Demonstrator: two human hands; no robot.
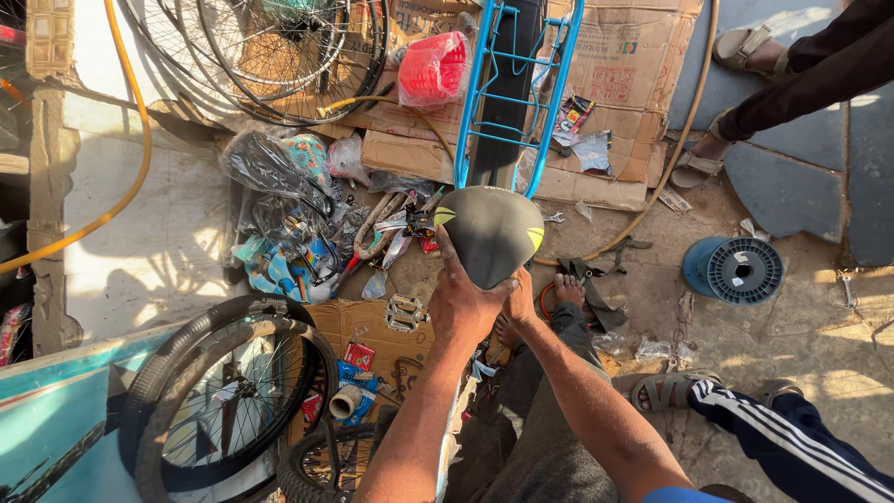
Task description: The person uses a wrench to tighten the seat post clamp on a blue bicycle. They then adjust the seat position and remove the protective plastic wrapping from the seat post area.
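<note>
- My left hand (461, 303) closes its fingers (445, 250) on the black bicycle saddle (491, 233) at frame centre; my right hand (520, 300) grips beneath its nose.
- The saddle looks seated, not yet visibly tightened.
- A blue carrier rack (517, 88) stands above; a spoked wheel (223, 396) lies lower left.

Quick count: one saddle (491, 233), one blue rack (517, 88), one blue spool (735, 270), one pedal (404, 313), one red basket (434, 68). Two hands (463, 303) on the saddle. Two tyred wheels (223, 396) bottom left, plus a stack of bare rims (279, 56) up top, can't tell how many.
</note>
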